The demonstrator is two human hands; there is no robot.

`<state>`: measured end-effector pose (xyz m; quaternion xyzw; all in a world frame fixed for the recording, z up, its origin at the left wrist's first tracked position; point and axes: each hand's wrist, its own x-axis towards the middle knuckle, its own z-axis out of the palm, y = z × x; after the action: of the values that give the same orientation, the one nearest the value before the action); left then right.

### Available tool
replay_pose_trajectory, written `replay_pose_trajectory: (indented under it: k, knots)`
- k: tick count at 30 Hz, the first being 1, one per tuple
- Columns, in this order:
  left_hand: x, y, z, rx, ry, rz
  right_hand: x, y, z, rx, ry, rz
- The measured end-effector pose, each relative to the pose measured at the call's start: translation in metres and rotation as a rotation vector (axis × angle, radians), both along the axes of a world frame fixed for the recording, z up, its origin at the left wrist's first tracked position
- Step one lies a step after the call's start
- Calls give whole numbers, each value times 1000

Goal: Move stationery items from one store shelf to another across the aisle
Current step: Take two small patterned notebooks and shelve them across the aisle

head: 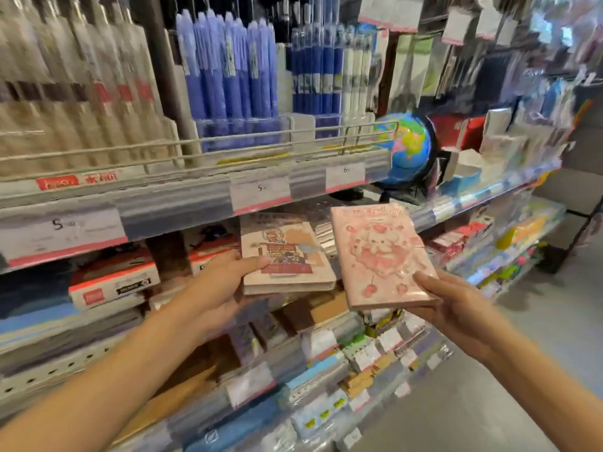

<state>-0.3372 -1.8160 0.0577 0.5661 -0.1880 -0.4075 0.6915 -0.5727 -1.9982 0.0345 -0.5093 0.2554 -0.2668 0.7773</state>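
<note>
My left hand (pixel 225 285) grips a cream notebook (pixel 290 256) with a red cartoon figure on its cover, thumb on top at its left edge. My right hand (pixel 456 305) holds a pink notebook (pixel 378 256) in clear wrap by its lower right corner. Both notebooks are held in the air, side by side, in front of the middle shelf (pixel 176 207) of a stationery rack. The picture is blurred by motion.
Blue pens (pixel 228 79) and beige pen packs (pixel 65 93) hang above the shelf rail. A globe (pixel 408 148) stands at the right. White and red boxes (pixel 111 285) lie under the shelf. Lower shelves (pixel 326 370) hold several small notebooks. Grey aisle floor (pixel 538 321) lies to the right.
</note>
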Motion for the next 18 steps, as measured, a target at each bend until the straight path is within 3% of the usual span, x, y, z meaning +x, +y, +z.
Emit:
replay_pose_trajectory:
  k: [11, 15, 18]
  knots:
    - [-9, -61, 17, 111, -32, 346, 35, -106, 13, -68, 39, 297]
    - [-9, -71, 19, 212, -107, 450, 46, -123, 13, -98, 53, 367]
    - [-6, -75, 14, 365, -308, 496, 52, -130, 13, -61, 25, 412]
